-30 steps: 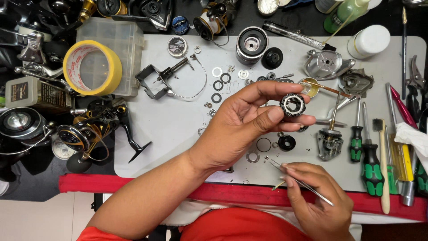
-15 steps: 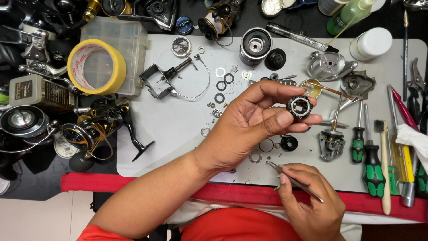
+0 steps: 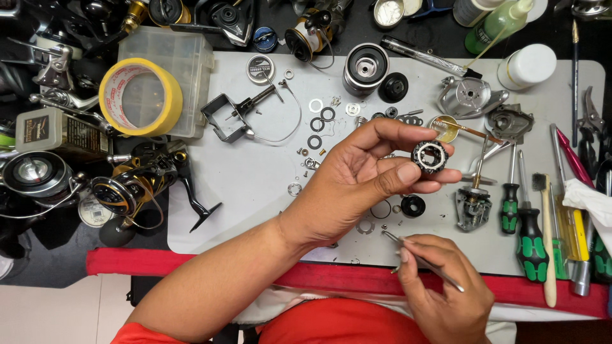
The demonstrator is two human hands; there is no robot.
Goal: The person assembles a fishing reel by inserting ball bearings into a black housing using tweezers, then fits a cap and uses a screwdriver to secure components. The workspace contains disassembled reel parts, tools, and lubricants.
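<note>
My left hand (image 3: 366, 172) is raised over the grey work mat (image 3: 255, 185) and pinches a small round black bearing part (image 3: 431, 156) with a metal hexagonal centre between thumb and fingers. Lower down, near the mat's front edge, my right hand (image 3: 443, 286) grips thin metal tweezers (image 3: 421, 260), their tips pointing up and left toward small washers on the mat. A black ring (image 3: 412, 205) and a thin wire ring (image 3: 380, 209) lie just under my left hand.
A dark spool (image 3: 365, 67), metal reel body parts (image 3: 468, 97) and loose washers (image 3: 317, 121) lie on the mat. Green-handled screwdrivers (image 3: 523, 223) and a brush stand at right. A yellow tape roll (image 3: 139, 97) rests on a clear box; fishing reels (image 3: 127, 188) crowd the left.
My left hand has turned the bearing part slightly and drifted a little right. My right hand has pulled the tweezers in lower and closer to my body.
</note>
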